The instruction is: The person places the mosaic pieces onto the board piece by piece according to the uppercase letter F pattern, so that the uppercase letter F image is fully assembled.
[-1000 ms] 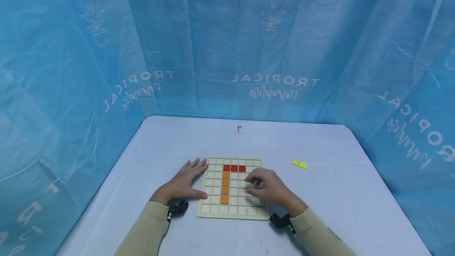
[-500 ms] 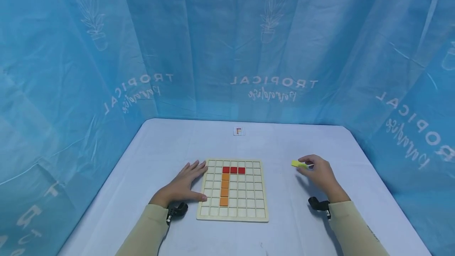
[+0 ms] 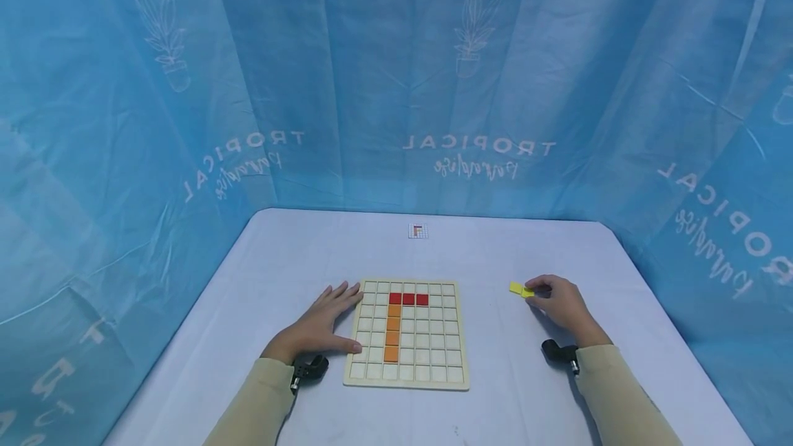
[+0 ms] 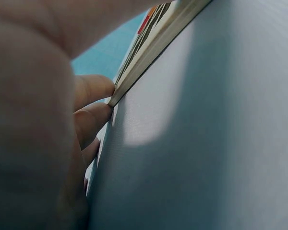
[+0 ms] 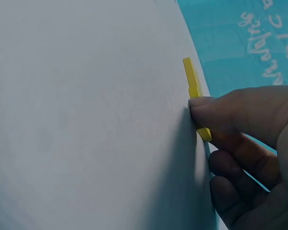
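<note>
Right hand [image 3: 560, 303] is on the yellow two-square tile [image 3: 521, 290], fingers [image 5: 216, 112] curled and pinching its near end; the tile lies flat on the worktop [image 3: 297, 253], well apart from the right edge of the wooden grid board [image 3: 407, 375]

Left hand [image 3: 316, 325] is flat on the worktop with fingers straight and spread, fingertips [image 4: 93, 88] touching the board's left edge, thumb against the lower left side. Holding nothing

Board sits centre-front between the two hands. On it: red three-square bar [image 3: 408, 299] in the second row from the top, orange four-square bar [image 3: 392, 332] running down from under the red bar's left end, the two touching to make an L shape. Other cells are bare wood

Small printed card [image 3: 418, 230] with a red/orange pattern lies at the far side of the worktop, near the blue "TROPICAL" curtain [image 3: 477, 88]. Both forearms in beige sleeves [image 3: 610, 401], a black wrist-mounted camera [image 3: 559, 352] on each
</note>
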`<state>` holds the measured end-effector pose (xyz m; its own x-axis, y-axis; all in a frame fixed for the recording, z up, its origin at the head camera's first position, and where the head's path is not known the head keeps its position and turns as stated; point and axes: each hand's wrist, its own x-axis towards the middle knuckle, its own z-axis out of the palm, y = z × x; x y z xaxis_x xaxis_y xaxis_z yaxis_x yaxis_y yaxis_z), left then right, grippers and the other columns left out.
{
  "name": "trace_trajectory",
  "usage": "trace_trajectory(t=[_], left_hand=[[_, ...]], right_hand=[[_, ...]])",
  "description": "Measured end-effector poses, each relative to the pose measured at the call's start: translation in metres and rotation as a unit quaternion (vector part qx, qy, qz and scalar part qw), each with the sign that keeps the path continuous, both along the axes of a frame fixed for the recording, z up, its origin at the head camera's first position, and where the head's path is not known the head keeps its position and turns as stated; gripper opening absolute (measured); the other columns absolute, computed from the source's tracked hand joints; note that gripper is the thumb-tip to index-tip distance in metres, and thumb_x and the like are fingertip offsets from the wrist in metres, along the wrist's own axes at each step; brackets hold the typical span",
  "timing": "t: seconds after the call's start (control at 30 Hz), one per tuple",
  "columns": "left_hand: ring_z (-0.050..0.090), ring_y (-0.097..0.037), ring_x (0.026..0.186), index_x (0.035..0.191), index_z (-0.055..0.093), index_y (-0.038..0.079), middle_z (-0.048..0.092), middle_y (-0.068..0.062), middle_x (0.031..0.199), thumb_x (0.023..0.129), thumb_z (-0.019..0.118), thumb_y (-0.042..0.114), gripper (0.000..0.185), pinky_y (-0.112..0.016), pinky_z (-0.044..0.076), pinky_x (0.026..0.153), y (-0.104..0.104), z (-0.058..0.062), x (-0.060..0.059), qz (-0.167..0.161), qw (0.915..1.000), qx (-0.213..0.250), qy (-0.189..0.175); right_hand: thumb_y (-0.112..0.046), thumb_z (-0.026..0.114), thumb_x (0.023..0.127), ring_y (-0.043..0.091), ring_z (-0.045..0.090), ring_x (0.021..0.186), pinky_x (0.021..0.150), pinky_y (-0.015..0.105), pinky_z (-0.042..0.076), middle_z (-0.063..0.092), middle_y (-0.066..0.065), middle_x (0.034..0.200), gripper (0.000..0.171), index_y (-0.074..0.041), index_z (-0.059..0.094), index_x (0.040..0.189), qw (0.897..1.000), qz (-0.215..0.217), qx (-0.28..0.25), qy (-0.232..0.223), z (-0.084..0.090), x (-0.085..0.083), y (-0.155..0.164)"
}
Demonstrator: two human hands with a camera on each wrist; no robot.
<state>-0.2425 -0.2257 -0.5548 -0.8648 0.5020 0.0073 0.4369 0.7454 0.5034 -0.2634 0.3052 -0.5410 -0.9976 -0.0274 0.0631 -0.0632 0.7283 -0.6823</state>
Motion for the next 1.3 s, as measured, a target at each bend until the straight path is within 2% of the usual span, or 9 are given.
trace_trajectory(t=[0.3, 0.57, 0.97, 1.13, 1.3], left_hand=[[0.008, -0.029, 0.160, 0.165, 0.039, 0.013, 0.024, -0.001, 0.173, 0.071, 0.079, 0.081, 0.123, -0.054, 0.005, 0.127, 0.002, 0.001, 0.002, 0.000, 1.0000, 0.004, 0.002], [0.008, -0.028, 0.160, 0.165, 0.038, 0.014, 0.023, 0.000, 0.173, 0.070, 0.079, 0.082, 0.124, -0.053, 0.004, 0.127, 0.003, -0.003, 0.000, 0.001, 1.0000, 0.003, 0.005], [0.009, -0.028, 0.160, 0.164, 0.040, 0.014, 0.024, 0.000, 0.172, 0.070, 0.080, 0.080, 0.122, -0.054, 0.006, 0.127, 0.001, 0.000, 0.003, 0.001, 0.9999, 0.007, 0.011], [0.009, -0.027, 0.160, 0.165, 0.039, 0.014, 0.024, 0.001, 0.173, 0.070, 0.080, 0.081, 0.122, -0.053, 0.005, 0.127, 0.001, 0.000, 0.002, 0.002, 0.9999, 0.006, 0.008], [0.009, -0.029, 0.160, 0.164, 0.040, 0.013, 0.025, -0.002, 0.172, 0.072, 0.080, 0.079, 0.121, -0.055, 0.005, 0.127, 0.001, 0.001, 0.002, 0.000, 0.9999, 0.014, 0.006]], right_hand=[[-0.004, 0.080, 0.093, 0.038, 0.065, 0.112, 0.098, 0.056, 0.055, 0.069, 0.019, 0.121, 0.027, -0.003, 0.073, 0.120, 1.000, -0.001, 0.022, 0.009, -0.003, 0.002, -0.001], [-0.003, 0.078, 0.094, 0.034, 0.066, 0.106, 0.094, 0.054, 0.057, 0.069, 0.017, 0.118, 0.027, -0.002, 0.072, 0.120, 1.000, 0.000, 0.003, 0.026, 0.007, 0.011, -0.014], [0.000, 0.080, 0.091, 0.027, 0.069, 0.099, 0.087, 0.046, 0.061, 0.071, 0.008, 0.109, 0.021, -0.005, 0.076, 0.111, 0.995, 0.056, -0.004, 0.078, 0.011, 0.011, -0.051], [-0.001, 0.083, 0.089, 0.020, 0.069, 0.098, 0.086, 0.041, 0.061, 0.071, 0.001, 0.106, 0.021, -0.008, 0.077, 0.108, 0.993, 0.082, 0.004, 0.079, 0.010, 0.013, -0.078], [-0.002, 0.085, 0.088, 0.014, 0.067, 0.095, 0.085, 0.036, 0.060, 0.069, -0.005, 0.104, 0.020, -0.011, 0.078, 0.104, 0.987, 0.131, 0.010, 0.089, 0.014, 0.019, -0.112]])
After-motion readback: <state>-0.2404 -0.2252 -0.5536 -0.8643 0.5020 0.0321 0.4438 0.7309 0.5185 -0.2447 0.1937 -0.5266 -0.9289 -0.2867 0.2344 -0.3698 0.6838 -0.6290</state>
